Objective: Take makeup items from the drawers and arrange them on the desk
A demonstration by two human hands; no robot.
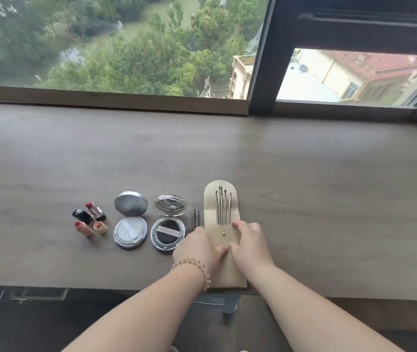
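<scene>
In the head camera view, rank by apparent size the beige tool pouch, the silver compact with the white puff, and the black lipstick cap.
1. Beige flat pouch of metal tools, partly under both hands.
2. Open silver round compact with white puff.
3. Black lipstick cap, smallest.

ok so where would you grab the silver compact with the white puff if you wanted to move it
Grip the round base across its rim, fingers coming down from above on its left and right sides. It lies flat, and its lid stands open at the far edge, so that side is blocked. The lipsticks to the left and the black cushion compact to the right leave narrow gaps.
</scene>
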